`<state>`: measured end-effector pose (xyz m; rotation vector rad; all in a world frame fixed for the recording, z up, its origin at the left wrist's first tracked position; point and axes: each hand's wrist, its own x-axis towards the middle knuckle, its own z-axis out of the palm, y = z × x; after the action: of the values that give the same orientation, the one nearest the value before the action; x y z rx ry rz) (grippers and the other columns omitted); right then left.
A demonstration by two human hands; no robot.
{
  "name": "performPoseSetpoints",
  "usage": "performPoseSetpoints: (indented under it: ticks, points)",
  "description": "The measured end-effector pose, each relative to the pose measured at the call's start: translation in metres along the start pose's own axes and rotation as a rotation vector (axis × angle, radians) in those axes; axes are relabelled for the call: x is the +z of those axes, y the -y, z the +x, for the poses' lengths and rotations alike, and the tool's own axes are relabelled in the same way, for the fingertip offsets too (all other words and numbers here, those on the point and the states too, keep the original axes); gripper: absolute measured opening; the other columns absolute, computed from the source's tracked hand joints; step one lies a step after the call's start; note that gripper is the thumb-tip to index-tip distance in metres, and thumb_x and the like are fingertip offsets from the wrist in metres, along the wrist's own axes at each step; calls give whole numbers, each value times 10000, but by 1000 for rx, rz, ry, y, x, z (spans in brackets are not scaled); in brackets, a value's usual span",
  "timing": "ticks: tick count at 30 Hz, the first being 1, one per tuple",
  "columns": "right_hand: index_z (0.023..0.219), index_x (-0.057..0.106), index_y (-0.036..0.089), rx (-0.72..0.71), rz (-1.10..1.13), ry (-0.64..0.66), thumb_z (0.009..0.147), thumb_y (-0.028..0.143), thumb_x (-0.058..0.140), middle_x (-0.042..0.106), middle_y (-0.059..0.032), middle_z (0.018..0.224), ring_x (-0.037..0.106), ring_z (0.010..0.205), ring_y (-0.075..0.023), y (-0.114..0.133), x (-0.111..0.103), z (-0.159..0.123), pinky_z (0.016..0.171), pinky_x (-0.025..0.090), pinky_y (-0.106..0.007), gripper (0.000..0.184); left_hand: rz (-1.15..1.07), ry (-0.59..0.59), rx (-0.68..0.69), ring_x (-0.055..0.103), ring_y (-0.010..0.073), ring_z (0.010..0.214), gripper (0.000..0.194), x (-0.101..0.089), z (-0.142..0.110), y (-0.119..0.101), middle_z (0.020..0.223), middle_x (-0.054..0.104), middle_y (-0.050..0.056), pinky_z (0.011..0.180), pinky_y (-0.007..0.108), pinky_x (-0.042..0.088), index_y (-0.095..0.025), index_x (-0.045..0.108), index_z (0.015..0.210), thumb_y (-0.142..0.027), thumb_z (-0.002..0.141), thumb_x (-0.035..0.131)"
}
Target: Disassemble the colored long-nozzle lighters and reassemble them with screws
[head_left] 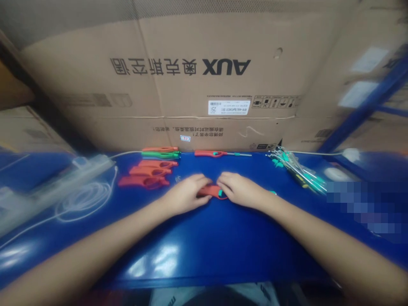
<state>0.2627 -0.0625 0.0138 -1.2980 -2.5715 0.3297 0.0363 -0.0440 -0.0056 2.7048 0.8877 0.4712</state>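
A red utility lighter handle [210,191] with a green trigger [220,193] lies crosswise just above the table, between both hands. My left hand [188,193] is closed around its left end, thumb below and fingers on top. At the right end, my right hand [239,189] grips it beside the trigger, with fingers bent together and hiding that end. A small green piece [272,193] shows past my right wrist; the rest of it is hidden. Behind the hands lies a red lighter [208,153] with a metal rod [239,154] at its front.
Several orange-red handles [149,171] and green ones [161,155] lie at the left. Metal rods with green parts [299,170] are heaped at the right. A power strip [63,187] and coiled white cable [84,199] sit far left. A cardboard wall [178,97] bounds the blue table [216,246].
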Motion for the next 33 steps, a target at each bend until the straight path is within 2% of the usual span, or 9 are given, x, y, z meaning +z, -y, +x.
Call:
performPoseSetpoints:
  ticks: [3, 6, 9, 14, 24, 28, 33]
  points:
    - [924, 603, 171, -10, -50, 17, 983, 334, 557, 623, -115, 1004, 555, 914, -246, 0, 0, -7, 799, 412, -366, 180, -18, -16, 24, 607, 249, 1034, 207, 2, 1, 3, 1081, 637, 96, 911, 365, 496, -173, 642, 1112, -261, 925, 633]
    - [962, 570, 174, 11, -7, 75, 870, 428, 727, 617, -90, 1018, 556, 906, -233, 2, -4, -10, 777, 428, -339, 312, -33, -16, 10, 602, 242, 997, 170, 5, 2, 3, 1054, 634, 87, 883, 363, 501, -169, 642, 1072, -253, 925, 656]
    - [981, 553, 164, 94, 15, 75, 815, 401, 796, 612, -89, 1034, 569, 905, -221, 8, -5, -10, 753, 429, -314, 378, -23, -36, -9, 586, 241, 979, 161, 8, 1, 1, 1046, 638, 78, 879, 372, 495, -168, 643, 1055, -239, 915, 680]
    - [994, 578, 143, 193, -77, 87, 815, 388, 797, 622, -108, 1030, 581, 932, -249, 20, -2, -11, 761, 427, -331, 374, 16, -41, -37, 561, 249, 966, 162, 11, -2, -7, 1031, 632, 68, 868, 387, 486, -172, 636, 1047, -244, 911, 687]
    - [1029, 608, 102, 206, -245, 138, 853, 334, 675, 635, -172, 1027, 606, 974, -317, 36, -3, -21, 806, 452, -391, 299, 144, 26, -24, 588, 264, 982, 119, 11, -4, -29, 1019, 623, 85, 978, 458, 448, -151, 620, 1051, -225, 963, 591]
    - [977, 614, 125, 227, -234, 134, 842, 339, 659, 646, -162, 992, 623, 936, -310, 37, -5, -23, 736, 432, -368, 257, 145, 54, -53, 588, 275, 994, 123, 11, -4, -33, 1025, 620, 92, 973, 467, 456, -152, 622, 1048, -236, 965, 586]
    - [881, 572, 169, 203, -176, 116, 817, 389, 670, 638, -113, 908, 602, 804, -246, 28, -4, -22, 642, 368, -321, 249, 146, 49, -61, 572, 279, 990, 121, 8, -5, -35, 1034, 610, 90, 958, 469, 462, -160, 616, 1049, -225, 949, 594]
